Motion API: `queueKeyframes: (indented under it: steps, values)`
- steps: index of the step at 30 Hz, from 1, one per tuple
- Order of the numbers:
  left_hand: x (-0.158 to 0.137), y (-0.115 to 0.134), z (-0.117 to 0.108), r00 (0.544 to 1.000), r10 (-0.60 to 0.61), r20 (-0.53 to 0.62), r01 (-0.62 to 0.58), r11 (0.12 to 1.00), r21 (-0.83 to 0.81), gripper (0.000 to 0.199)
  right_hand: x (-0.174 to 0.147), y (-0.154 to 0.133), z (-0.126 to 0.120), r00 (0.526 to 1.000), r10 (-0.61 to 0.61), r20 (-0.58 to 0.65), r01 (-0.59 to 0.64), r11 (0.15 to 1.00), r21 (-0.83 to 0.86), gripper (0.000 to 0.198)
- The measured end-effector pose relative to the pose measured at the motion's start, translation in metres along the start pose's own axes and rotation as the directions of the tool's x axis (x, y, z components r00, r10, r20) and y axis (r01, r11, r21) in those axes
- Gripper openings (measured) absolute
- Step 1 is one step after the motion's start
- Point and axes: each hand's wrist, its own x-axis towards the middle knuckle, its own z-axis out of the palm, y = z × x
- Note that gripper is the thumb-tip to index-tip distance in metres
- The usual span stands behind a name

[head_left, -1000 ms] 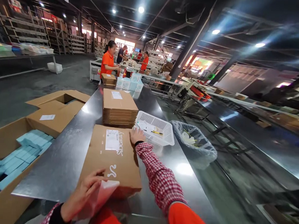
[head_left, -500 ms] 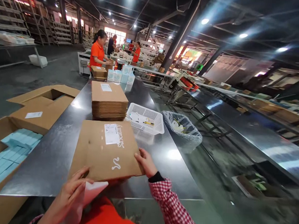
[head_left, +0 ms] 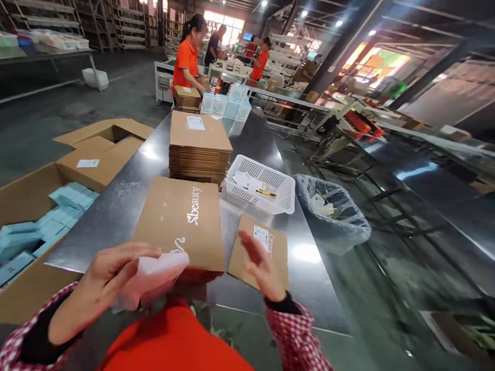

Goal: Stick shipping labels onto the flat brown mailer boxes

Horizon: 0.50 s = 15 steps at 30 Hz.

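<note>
Pinched in my left hand [head_left: 108,274] is a thin, whitish translucent sheet [head_left: 156,275], its edge hanging over the front of the table. Just beyond it lies a flat brown cardboard box [head_left: 177,214] with white "beauty" print and no label visible on top. My right hand [head_left: 263,263] is open, fingers apart, above a second flat cardboard box [head_left: 240,253]. That one bears a white label [head_left: 261,235] and lies to the right of the first. Whether my right fingers touch it, I cannot tell.
Behind stands a stack of flat boxes [head_left: 199,162] beside a white perforated basket [head_left: 287,195] holding papers and a yellow pen. A lined bin [head_left: 333,225] is at right. Light-blue boxes fill a big carton [head_left: 18,186] at left. A person in orange [head_left: 186,59] works at the far end.
The labelled box has moved from the front middle to the right, and my right hand has let go of it. An unlabelled box now shows in its former place. The view has shifted.
</note>
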Motion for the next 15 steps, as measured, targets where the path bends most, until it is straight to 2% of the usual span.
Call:
queueKeyframes:
  steps: [1,2,3,4,5,8,10,13,15]
  values:
    - [0.002,0.004,-0.003,0.999,0.023,-0.028,-0.023,1.0,0.017,0.047,0.0,-0.017,0.041,0.965,-0.074,0.251,0.049,0.993,0.105,0.084]
    - [0.003,0.004,-0.008,0.997,0.039,-0.06,-0.036,0.998,0.041,0.047,-0.001,-0.032,0.078,0.881,-0.116,0.459,0.034,0.983,0.182,0.081]
    - [0.005,0.001,-0.015,0.995,0.04,-0.087,-0.033,0.996,0.078,0.047,-0.003,-0.043,0.109,0.819,-0.138,0.556,-0.012,0.966,0.257,0.068]
    - [0.005,-0.004,-0.024,0.994,0.03,-0.108,-0.016,0.992,0.127,0.046,-0.006,-0.051,0.133,0.778,-0.143,0.612,-0.069,0.948,0.309,0.056]
    - [0.004,-0.011,-0.034,0.993,0.014,-0.115,0.009,0.982,0.191,0.045,-0.009,-0.055,0.149,0.768,-0.139,0.625,-0.116,0.93,0.349,0.048]
    - [-0.006,-0.036,-0.056,0.99,-0.021,-0.136,0.077,0.906,0.416,0.05,-0.014,-0.054,0.163,0.824,-0.101,0.557,-0.16,0.903,0.399,0.036]
    - [-0.019,-0.043,-0.053,0.991,0.027,-0.133,0.042,0.871,0.489,0.057,-0.015,-0.051,0.16,0.847,-0.067,0.527,-0.162,0.912,0.376,0.032]
    - [-0.034,-0.037,-0.02,0.977,0.195,-0.082,-0.143,0.893,0.428,0.06,-0.017,-0.052,0.159,0.849,-0.06,0.525,-0.136,0.935,0.328,0.028]
    - [-0.04,-0.031,0.007,0.974,0.205,-0.098,-0.16,0.926,0.343,0.044,-0.018,-0.055,0.161,0.858,-0.089,0.506,-0.075,0.953,0.294,0.027]
